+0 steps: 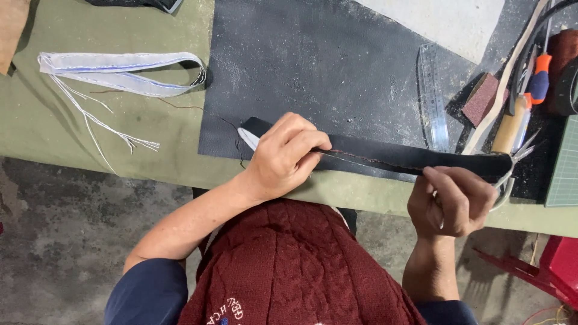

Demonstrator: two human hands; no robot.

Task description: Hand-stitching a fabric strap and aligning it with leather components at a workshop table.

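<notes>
Nearest the wearer, the right hand (pixel 448 201) is curled around small metal thread snips (pixel 512 171), their tips at the right end of a long black leather strap (pixel 391 159). The left hand (pixel 283 159) pinches the same strap farther left, between thumb and fingers. The strap's long axis runs left to right between both hands, over the front edge of a dark leather sheet (pixel 319 66). Beyond lies a clear plastic ruler (pixel 432 99).
</notes>
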